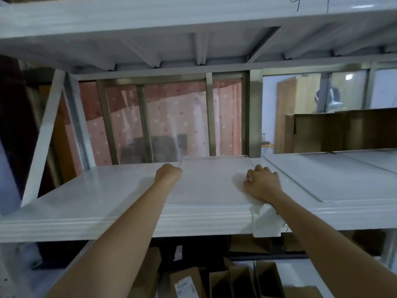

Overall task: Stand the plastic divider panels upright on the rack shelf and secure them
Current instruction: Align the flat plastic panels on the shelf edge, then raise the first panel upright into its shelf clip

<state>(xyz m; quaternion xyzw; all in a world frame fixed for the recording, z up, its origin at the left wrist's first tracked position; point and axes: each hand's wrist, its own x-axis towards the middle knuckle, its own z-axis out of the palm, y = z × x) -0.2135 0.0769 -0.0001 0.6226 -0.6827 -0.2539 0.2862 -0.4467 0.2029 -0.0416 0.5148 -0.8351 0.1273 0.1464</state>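
A translucent plastic divider panel [211,181] lies flat on the white rack shelf [96,196], its near edge along the shelf's front lip. My left hand [168,173] sits at the panel's left edge with its fingers curled over that edge and hidden from view. My right hand [262,184] lies on the panel's right side, its fingers curled at the right edge and the thumb on top. Both forearms reach up from below the shelf.
Two more flat panels [326,177] [378,160] lie on the shelf to the right. An open cardboard box [343,130] stands behind them. The upper shelf [193,20] hangs close overhead. A diagonal brace [44,136] crosses the left side. Cardboard boxes [236,280] sit below.
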